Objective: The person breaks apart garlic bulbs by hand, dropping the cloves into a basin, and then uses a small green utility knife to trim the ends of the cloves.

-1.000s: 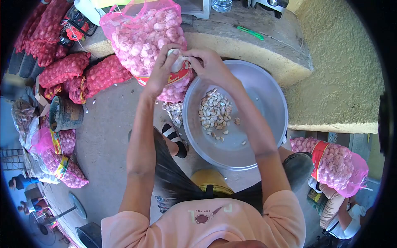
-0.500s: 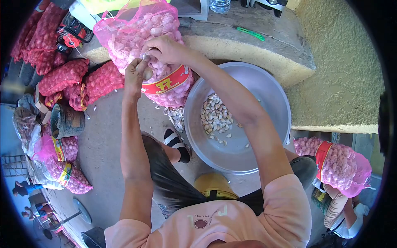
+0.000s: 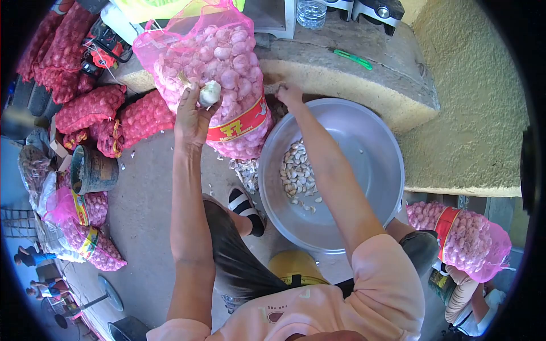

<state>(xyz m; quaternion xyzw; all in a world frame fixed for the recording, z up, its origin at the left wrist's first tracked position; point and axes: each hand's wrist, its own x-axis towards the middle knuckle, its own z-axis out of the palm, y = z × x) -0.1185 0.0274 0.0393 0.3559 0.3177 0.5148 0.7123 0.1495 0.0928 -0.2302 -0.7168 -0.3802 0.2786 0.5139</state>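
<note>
From my end: left hand (image 3: 192, 124), grip pinching garlic bulb (image 3: 210, 94) over mesh sack (image 3: 232, 63). Right hand (image 3: 292, 96) near basin (image 3: 369, 176); can't tell if grasping anything. Bulb could slip should pinch slacken on smooth side.

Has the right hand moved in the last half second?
Yes, rightward: the right hand was over the nearest garlic sack and is now past its right edge.
</note>
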